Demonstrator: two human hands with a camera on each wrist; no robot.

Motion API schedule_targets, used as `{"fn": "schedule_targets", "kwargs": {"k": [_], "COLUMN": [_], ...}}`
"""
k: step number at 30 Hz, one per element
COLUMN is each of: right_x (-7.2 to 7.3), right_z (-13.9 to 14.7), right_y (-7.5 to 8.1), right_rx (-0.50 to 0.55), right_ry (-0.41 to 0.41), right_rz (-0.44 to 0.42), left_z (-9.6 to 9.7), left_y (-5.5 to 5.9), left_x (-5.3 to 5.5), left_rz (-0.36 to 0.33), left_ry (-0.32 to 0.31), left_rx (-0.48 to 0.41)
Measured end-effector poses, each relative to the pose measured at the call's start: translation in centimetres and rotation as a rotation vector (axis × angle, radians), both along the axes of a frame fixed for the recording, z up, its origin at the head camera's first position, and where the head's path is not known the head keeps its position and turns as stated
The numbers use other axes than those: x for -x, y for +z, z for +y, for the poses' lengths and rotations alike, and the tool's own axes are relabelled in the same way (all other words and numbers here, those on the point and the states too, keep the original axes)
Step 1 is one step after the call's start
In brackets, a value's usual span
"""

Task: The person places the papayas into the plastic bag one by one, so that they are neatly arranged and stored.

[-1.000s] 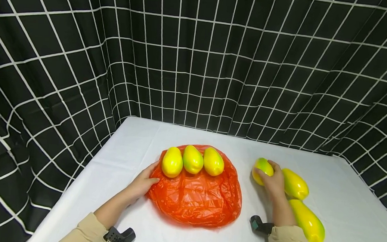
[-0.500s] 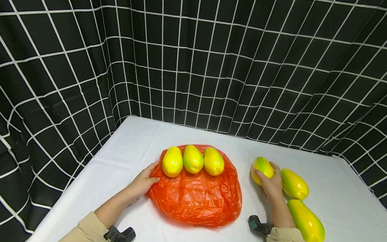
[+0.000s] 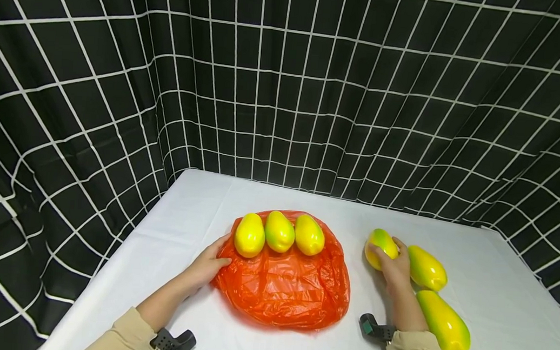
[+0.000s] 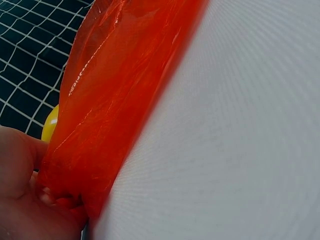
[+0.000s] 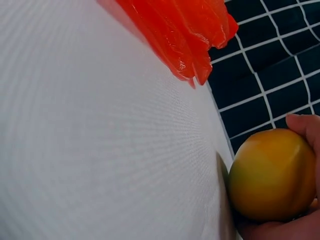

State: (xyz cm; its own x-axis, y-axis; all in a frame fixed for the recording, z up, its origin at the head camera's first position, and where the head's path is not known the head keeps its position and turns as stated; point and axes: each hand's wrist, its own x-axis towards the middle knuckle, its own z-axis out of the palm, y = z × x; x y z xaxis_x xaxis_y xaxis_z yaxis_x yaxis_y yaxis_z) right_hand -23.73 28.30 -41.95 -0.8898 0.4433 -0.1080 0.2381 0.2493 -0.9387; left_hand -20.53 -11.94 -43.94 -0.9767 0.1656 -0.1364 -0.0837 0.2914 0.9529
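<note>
The right hand (image 3: pixel 395 264) grips 1 papaya-shaped fruit (image 3: pixel 379 240), thumb and fingers round its sides; whether it touches the white tablecloth (image 3: pixel 525 300) is unclear. The left hand (image 3: pixel 207 265) pinches the left edge of the red plastic bag (image 3: pixel 281 291). 3 similar fruits (image 3: pixel 280 231) line the bag's far part; 2 loose fruits (image 3: pixel 428 268) lie by the right arm. Glossy skin probably slips, so a thumb-opposed grip suits; the bag is best held without tugging, lest the row roll.

Red bag (image 3: pixel 282 289): thin, glossy, wrinkled plastic, spread out on the bench (image 3: pixel 520 300).
Gripped fruit (image 5: pixel 265 175): yellow-green, smooth, rounded, right of the bag, apart.
</note>
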Motion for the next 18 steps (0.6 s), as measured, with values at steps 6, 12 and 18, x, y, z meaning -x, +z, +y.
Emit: {"fn": "schedule_targets", "kwargs": {"k": [6, 12, 18], "right_x": [0.08, -0.05, -0.31], "right_z": [0.01, 0.19, 0.0], "right_y": [0.2, 0.46, 0.89], "right_rx": [0.027, 0.051, 0.018], "right_ry": [-0.01, -0.024, -0.015], "right_rz": [-0.013, 0.004, 0.006], "left_z": [-0.03, -0.04, 0.01], "left_y": [0.02, 0.02, -0.03], "left_x": [-0.03, -0.08, -0.08], "left_rz": [0.0, -0.001, 0.0], "left_ry": [0.003, 0.004, 0.004], "left_rx": [-0.001, -0.001, 0.005]}}
